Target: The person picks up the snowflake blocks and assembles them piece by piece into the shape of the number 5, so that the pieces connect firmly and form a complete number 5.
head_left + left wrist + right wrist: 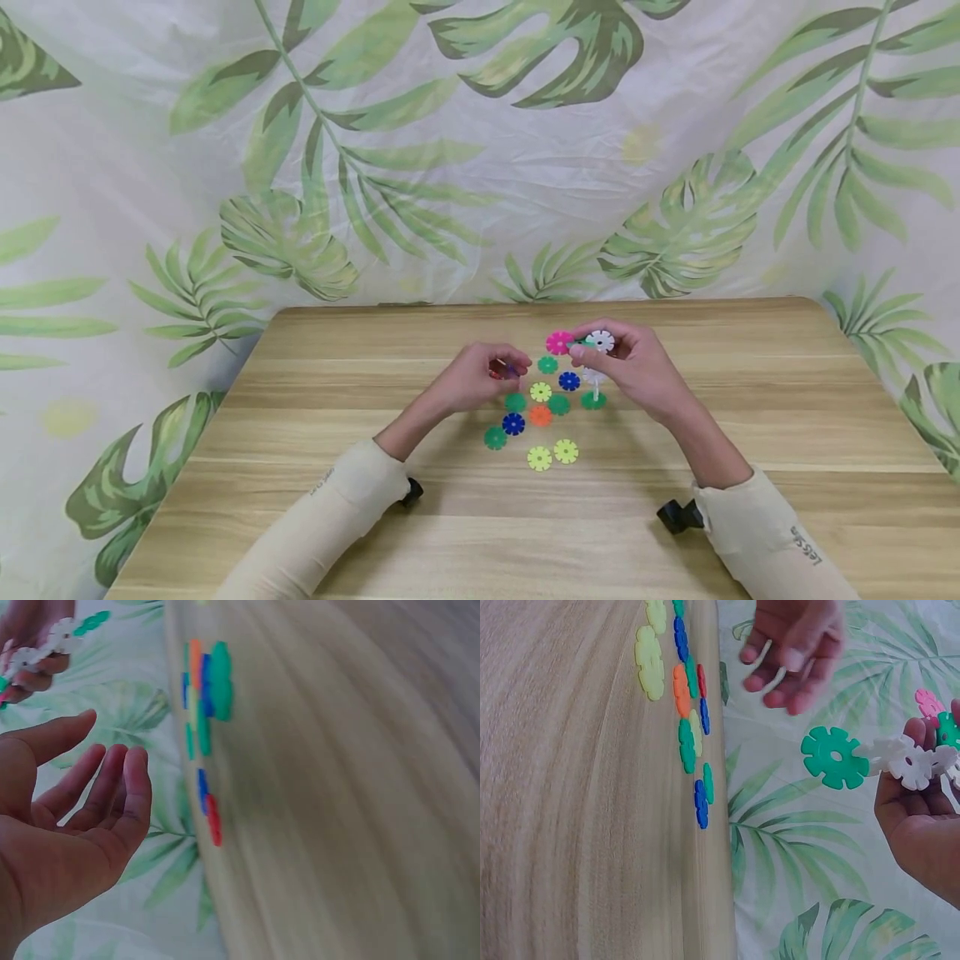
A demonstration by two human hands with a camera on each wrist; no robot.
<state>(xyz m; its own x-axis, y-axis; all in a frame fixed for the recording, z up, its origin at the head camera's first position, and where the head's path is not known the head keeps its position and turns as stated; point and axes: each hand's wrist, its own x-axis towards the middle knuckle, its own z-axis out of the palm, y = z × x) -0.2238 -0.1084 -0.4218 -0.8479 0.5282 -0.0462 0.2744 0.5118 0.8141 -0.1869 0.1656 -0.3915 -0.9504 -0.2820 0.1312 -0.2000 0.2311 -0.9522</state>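
My right hand (637,367) pinches a joined chain of notched plastic discs, raised above the table. In the right wrist view the chain shows a green disc (835,757) at one end, several white discs (913,766) in the middle and a pink disc (929,703) beyond another green one. The fingers cover part of it. My left hand (480,375) hovers to the left, its fingers loosely bent and nothing between them. A red disc (214,819) and a blue disc (202,791) lie on the table, partly hidden behind this hand in the head view.
Loose discs lie flat between the hands: an orange one (540,416), several green, blue discs (513,424) and yellow ones, two yellow discs (539,458) nearest me. The wooden table (337,333) ends at a leaf-patterned cloth (420,233). Both wrists carry black camera mounts (681,517).
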